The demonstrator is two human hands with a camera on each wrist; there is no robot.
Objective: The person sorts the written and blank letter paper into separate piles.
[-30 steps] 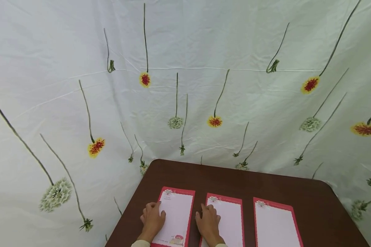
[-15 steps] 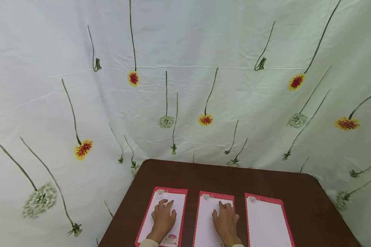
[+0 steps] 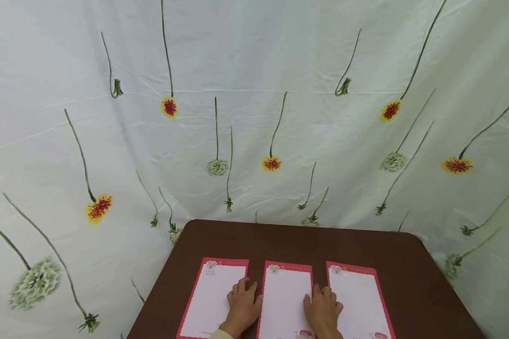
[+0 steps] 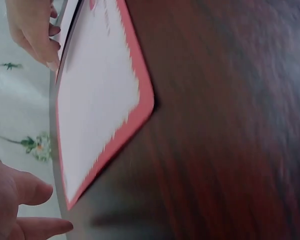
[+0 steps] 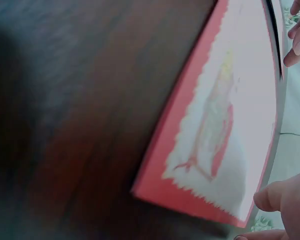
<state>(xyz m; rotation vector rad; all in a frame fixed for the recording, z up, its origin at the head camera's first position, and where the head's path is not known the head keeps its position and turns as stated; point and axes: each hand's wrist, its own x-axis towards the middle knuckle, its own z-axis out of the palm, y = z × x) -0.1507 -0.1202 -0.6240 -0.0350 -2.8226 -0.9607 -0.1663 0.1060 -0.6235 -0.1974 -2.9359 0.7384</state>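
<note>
Three red-bordered white notepads lie side by side on the table: the left notepad [image 3: 212, 301], the middle notepad [image 3: 285, 301] and the right notepad [image 3: 358, 301]. Between the left and middle ones rests my left hand [image 3: 243, 303], fingers loosely bent, over the left notepad's right edge. My right hand [image 3: 324, 308] lies at the gap between the middle and right ones, its fingertips by their facing edges. In the left wrist view, the thumb and finger of my left hand [image 4: 20, 205] are apart beside a notepad corner. Neither hand visibly grips anything.
The dark brown table [image 3: 297, 242] has rounded far corners. Behind and around it hangs a white cloth [image 3: 254, 61] printed with flowers and stems. Bare tabletop lies beyond the notepads and to their right.
Both hands have moved rightward over the notepads: the left from the left notepad's left edge to its right edge, the right across the middle notepad to its right edge. The view has shifted too.
</note>
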